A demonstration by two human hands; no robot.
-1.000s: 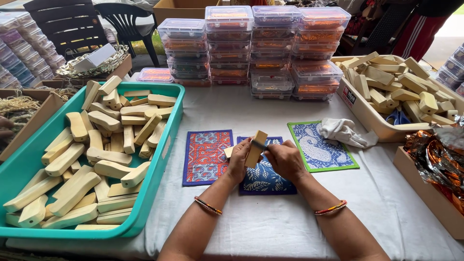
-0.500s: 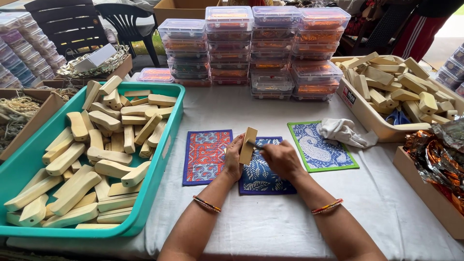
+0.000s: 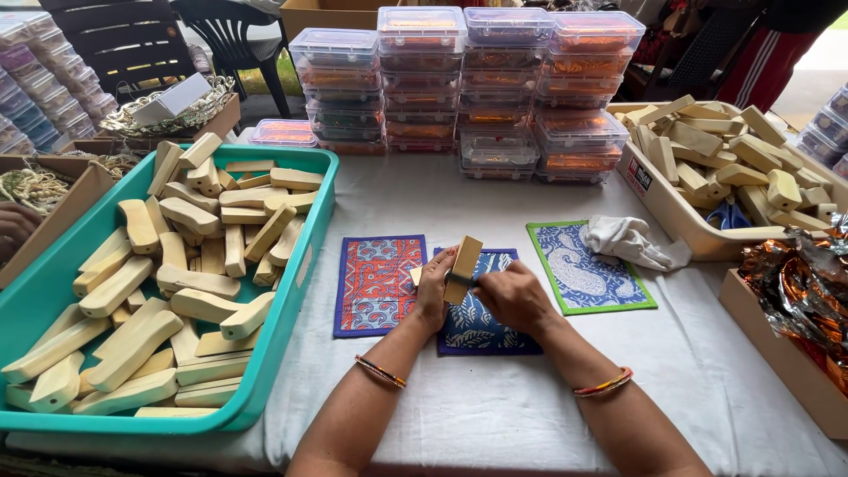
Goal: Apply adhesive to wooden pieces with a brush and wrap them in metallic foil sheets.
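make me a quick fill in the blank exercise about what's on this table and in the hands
1. Both hands hold a wooden block above the ____ patterned mat.
2. The tub of wooden pieces on the person's left is ____ in colour.
3. A crumpled white cloth lies partly on the mat with the ____ border.
4. Each wrist wears a ____.

Missing words: blue; teal; green; bangle

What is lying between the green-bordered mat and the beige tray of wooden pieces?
In the head view, a crumpled white cloth lies there, overlapping the green-bordered mat beside the beige tray.
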